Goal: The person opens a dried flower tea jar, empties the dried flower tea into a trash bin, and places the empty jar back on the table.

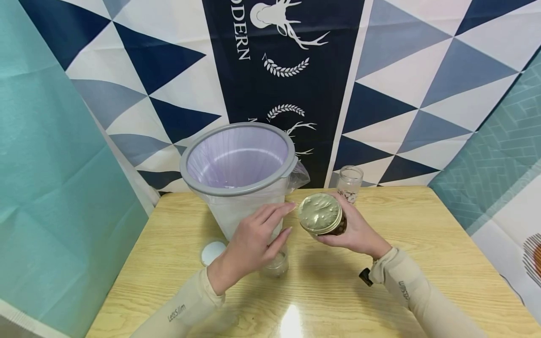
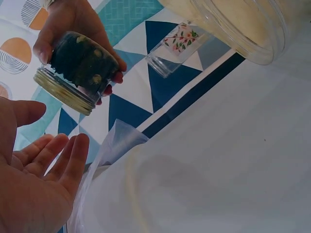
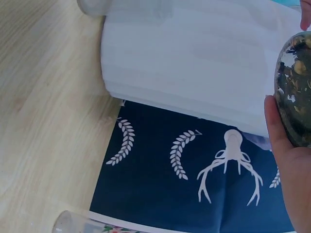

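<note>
A glass jar with a gold screw lid (image 1: 320, 213) and dark contents with lighter lumps is gripped in my right hand (image 1: 355, 230), tilted with its lid toward the left. In the left wrist view the dark jar (image 2: 82, 65) shows the right hand's fingers wrapped round it. My left hand (image 1: 255, 237) is held just left of the lid, fingers extended and thumb apart, holding nothing. From the left wrist, the left hand (image 2: 43, 179) is seen apart from the lid. The right wrist view catches only part of the jar (image 3: 296, 87).
A white bin (image 1: 236, 206) with a grey rim and clear liner stands at the table's back left. A clear glass jar (image 1: 350, 180) stands behind the right hand. Another glass jar (image 1: 276, 265) and a white round lid (image 1: 212, 252) lie near the left hand.
</note>
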### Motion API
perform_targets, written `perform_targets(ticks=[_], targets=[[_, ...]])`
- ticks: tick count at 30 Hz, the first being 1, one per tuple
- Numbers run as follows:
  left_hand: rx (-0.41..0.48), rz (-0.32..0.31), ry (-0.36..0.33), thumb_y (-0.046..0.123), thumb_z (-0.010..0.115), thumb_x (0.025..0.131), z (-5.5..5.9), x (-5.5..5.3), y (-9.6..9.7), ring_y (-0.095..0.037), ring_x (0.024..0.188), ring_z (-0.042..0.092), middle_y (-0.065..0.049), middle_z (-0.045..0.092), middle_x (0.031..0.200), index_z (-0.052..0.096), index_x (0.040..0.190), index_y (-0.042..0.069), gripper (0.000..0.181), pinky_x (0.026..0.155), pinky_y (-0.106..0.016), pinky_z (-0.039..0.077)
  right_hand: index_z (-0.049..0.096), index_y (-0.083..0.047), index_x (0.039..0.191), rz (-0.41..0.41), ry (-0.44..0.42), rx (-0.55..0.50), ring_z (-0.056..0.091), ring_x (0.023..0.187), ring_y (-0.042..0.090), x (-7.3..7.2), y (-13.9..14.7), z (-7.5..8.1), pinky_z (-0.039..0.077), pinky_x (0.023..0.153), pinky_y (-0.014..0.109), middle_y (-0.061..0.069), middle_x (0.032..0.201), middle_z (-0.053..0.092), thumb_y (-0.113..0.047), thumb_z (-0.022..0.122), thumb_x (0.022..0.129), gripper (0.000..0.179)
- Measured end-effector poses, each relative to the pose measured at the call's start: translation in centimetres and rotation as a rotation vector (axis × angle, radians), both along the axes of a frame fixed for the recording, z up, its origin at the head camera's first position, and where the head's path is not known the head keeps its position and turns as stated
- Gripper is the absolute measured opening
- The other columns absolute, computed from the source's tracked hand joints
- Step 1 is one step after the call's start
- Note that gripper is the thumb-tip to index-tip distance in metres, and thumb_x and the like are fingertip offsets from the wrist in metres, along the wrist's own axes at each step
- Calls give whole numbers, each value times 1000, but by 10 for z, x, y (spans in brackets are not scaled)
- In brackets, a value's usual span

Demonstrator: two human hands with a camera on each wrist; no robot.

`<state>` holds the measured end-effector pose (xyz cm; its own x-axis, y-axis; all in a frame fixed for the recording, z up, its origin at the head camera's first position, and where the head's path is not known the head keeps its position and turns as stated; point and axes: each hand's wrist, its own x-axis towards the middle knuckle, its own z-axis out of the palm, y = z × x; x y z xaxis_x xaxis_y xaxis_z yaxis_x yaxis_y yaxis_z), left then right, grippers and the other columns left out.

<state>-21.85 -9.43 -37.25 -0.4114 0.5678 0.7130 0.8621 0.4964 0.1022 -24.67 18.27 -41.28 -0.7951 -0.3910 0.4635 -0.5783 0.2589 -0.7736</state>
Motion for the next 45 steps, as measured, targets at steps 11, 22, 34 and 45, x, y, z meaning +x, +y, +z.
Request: perform_targets(ticks=[11, 22, 34, 45], targets=[[-70, -44, -92, 40, 73, 96, 7, -4, 13, -21, 137, 55, -7, 58, 147, 43, 155, 7, 74, 118, -31, 42, 52, -9, 141, -4, 84, 169, 64, 113, 13, 1, -9, 15, 55, 96, 34, 4, 127, 67, -13, 95, 67, 86], [-209, 11, -129, 47, 61, 101, 1, -8, 25, -29, 140, 51, -12, 44, 162, 32, 162, 8, 78, 121, -49, 38, 51, -7, 141, 27, 163, 248, 63, 110, 15, 6, -21, 20, 58, 89, 32, 3, 127, 63, -17, 91, 68, 84], [-294, 115, 47, 46, 56, 104, -7, -11, 38, -31, 111, 57, -16, 53, 144, 39, 158, 6, 69, 100, -39, 52, 54, -11, 128, 71, 145, 230, 62, 104, 12, 3, -24, 15, 58, 86, 28, 3, 118, 64, -13, 91, 67, 71], [-237, 157, 115, 50, 0, 109, -13, -8, 44, -26, 95, 55, -18, 54, 127, 46, 148, 1, 77, 75, -33, 56, 54, -13, 123, 117, 152, 174, 64, 97, 11, 5, -32, 15, 59, 81, 27, 1, 114, 62, -7, 88, 63, 70]])
